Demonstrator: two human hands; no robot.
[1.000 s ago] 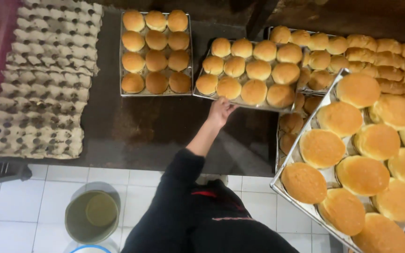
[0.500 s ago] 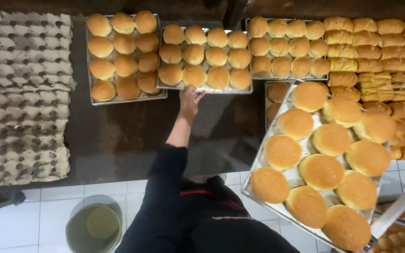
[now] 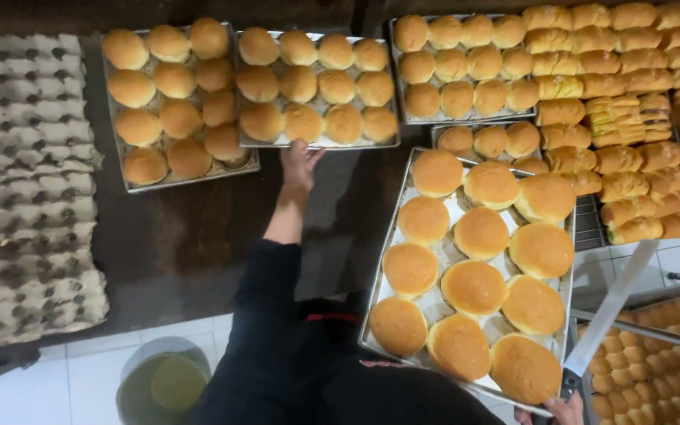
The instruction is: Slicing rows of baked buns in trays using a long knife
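My left hand (image 3: 299, 167) reaches forward in a black sleeve, its fingers on the near rim of the middle metal tray (image 3: 318, 144), which holds round golden buns. That tray lies against a second bun tray (image 3: 131, 186) on its left. My right hand (image 3: 565, 409) shows only at the bottom edge, closed on the handle of a long bread knife (image 3: 611, 303) whose blade points up and right. The hand sits at the near corner of a tilted tray (image 3: 379, 275) of large flat-topped buns, close to my body.
Stacked grey egg cartons (image 3: 25, 181) cover the left of the dark table (image 3: 182, 236). More bun trays and rows of long rolls (image 3: 639, 118) fill the back right. A tray of small buns (image 3: 670, 346) sits low right. A bucket of yellowish liquid (image 3: 159, 382) stands on the white tiles.
The middle tray went from skewed to lying square beside the left tray, with my left hand staying on its rim. The view shifted, and the knife came into sight at the lower right.
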